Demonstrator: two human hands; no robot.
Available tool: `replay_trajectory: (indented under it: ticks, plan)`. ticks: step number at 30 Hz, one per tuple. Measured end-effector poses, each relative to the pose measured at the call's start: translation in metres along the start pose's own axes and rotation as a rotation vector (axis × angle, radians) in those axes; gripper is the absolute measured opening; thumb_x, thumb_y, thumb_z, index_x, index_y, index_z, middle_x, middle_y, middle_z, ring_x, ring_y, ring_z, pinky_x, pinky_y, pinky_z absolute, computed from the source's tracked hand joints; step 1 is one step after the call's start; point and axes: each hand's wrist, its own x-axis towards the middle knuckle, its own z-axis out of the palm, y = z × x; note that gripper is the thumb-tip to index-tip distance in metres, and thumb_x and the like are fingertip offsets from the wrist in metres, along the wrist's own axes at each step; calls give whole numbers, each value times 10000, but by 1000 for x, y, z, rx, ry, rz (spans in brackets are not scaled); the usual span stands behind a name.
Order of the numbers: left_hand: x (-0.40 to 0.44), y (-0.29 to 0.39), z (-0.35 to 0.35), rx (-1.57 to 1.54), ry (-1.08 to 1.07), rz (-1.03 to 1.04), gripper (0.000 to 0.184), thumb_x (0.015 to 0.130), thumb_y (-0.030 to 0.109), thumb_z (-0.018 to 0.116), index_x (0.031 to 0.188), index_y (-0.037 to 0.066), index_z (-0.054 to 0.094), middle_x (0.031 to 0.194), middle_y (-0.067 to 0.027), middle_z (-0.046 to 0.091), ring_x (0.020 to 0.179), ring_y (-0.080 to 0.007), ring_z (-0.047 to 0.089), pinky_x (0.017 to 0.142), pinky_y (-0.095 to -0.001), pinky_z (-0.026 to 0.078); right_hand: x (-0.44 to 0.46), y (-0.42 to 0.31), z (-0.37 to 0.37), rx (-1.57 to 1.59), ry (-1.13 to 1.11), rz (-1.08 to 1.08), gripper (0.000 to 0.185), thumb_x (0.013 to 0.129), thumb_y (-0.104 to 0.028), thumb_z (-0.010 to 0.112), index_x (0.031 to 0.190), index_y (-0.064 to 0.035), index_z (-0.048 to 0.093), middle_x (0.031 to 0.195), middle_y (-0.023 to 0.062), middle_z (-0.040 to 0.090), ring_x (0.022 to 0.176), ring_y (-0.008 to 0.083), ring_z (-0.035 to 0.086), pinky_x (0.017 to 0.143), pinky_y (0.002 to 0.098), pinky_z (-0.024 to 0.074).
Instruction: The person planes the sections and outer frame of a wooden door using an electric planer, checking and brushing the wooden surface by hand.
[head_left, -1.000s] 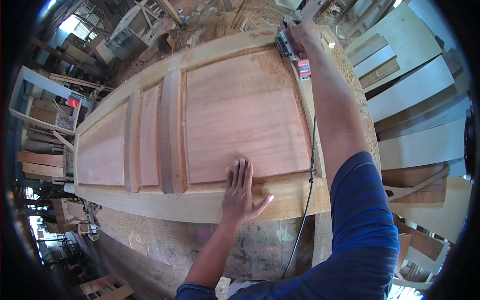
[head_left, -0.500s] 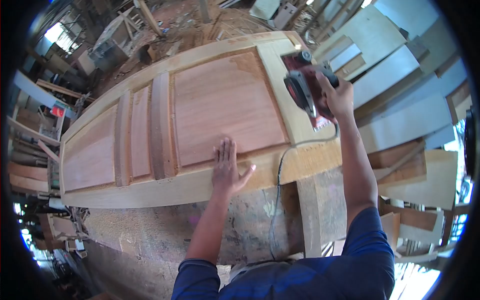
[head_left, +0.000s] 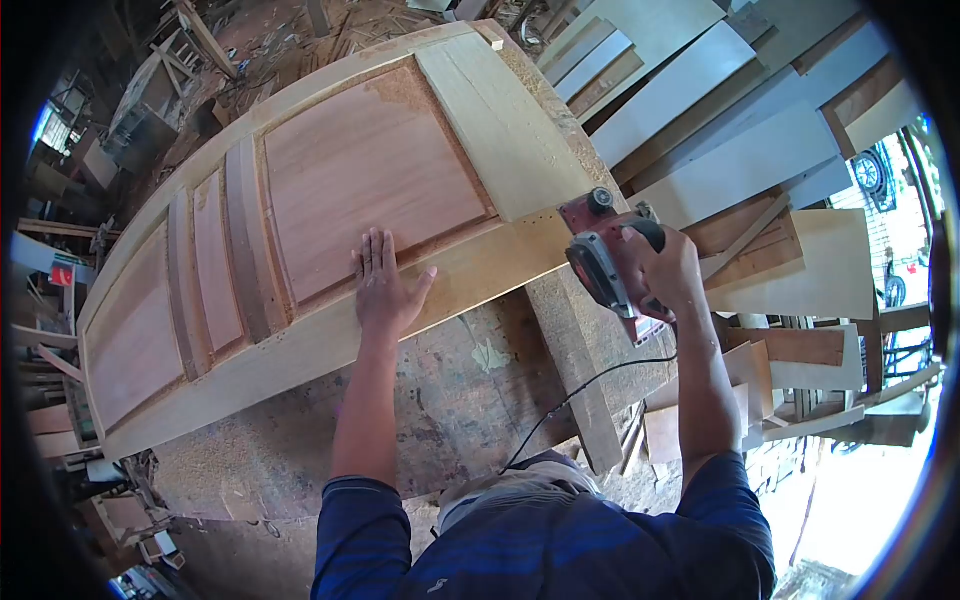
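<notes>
A wooden panel door (head_left: 368, 170) lies flat on the workbench, with pale frame pieces around reddish panels. My left hand (head_left: 388, 292) rests on its near edge, fingers spread across the frame and the large panel. My right hand (head_left: 672, 270) is wrapped round the handle of a red and black electric planer (head_left: 607, 262). The planer's front is over the door's near right corner, while its rear extends past the end. From its back a black cord (head_left: 572, 398) runs down towards my waist. The planer's underside is hidden.
Below the door, the stained workbench (head_left: 445, 375) shows, with a wooden beam (head_left: 572, 370) at its right. Boards and sheets (head_left: 740, 160) lean in stacks along the right side. Wood scraps (head_left: 290, 40) litter the floor beyond. A small wood block (head_left: 492, 43) sits at the far corner.
The planer in my right hand has come nearer along the door's end, from the crosswise frame piece to the near corner. My left hand stays flat on the door. The view has shifted right.
</notes>
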Motion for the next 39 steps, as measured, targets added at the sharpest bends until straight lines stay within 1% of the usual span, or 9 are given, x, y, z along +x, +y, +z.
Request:
replay_trajectory:
  ticks: [3,6,13,16,20,24,28,31,39]
  plan:
    - [-1,0,2,3,18,9,1087,1003,736,613,1719,-28,322,1807,-255,288,1711,-371,199,1419,-518,108,6,-11,14,9,-26,-23,446,1021,-426,757,1174,-13,829,1037,264,814,988,393,798,922,475,595]
    - [-1,-1,0,27,-7,-3,1067,1020,721,605,1736,-5,291,1824,-231,253,1721,-338,165,1425,-496,95,27,-7,38,-4,28,-110,494,1033,-452,760,1161,22,807,870,195,781,832,296,767,819,459,584]
    - [1,-2,0,-28,23,4,1083,1009,723,618,1724,-27,303,1804,-254,287,1714,-365,188,1423,-520,94,74,-25,89,-8,21,-109,505,1030,-480,754,1159,4,811,763,157,751,741,286,755,765,452,583]
    - [2,-3,1,2,-2,-3,1081,1018,732,593,1729,-25,291,1807,-254,276,1717,-356,180,1427,-515,86,92,-56,94,50,-5,-98,446,1013,-461,735,1187,-66,845,1101,267,813,1062,437,785,979,499,590]
    - [4,-1,-3,-7,-49,-17,1078,1020,705,620,1739,-16,265,1826,-250,230,1723,-359,152,1425,-517,78,141,-77,114,32,42,-142,419,1015,-463,727,1157,-92,860,1067,272,812,1060,439,783,979,497,591]
    - [5,0,-2,1,-64,-24,1083,1022,705,618,1743,-14,250,1826,-251,223,1724,-359,146,1427,-516,76,206,-88,140,-25,85,-245,536,1023,-534,727,1051,-10,839,713,175,740,686,299,761,737,458,596]
    - [5,-1,-3,-15,-67,-22,1079,1024,699,617,1745,-12,244,1826,-251,223,1724,-365,143,1426,-524,82,256,-127,153,5,13,-196,580,1010,-556,712,1077,5,845,1033,296,805,1066,449,782,983,505,592]
    - [7,2,-8,-15,-83,-34,1082,1019,692,630,1744,-13,243,1825,-253,225,1722,-374,148,1424,-532,84,313,-138,178,-90,82,-233,600,1007,-614,693,1054,-36,849,761,208,767,886,376,802,894,490,599]
    - [10,2,-8,-28,-72,-19,1092,1003,670,664,1743,-18,251,1803,-287,264,1709,-421,188,1409,-571,109,393,-195,204,-25,56,-305,718,1009,-638,668,891,52,828,859,219,807,953,375,806,943,462,597]
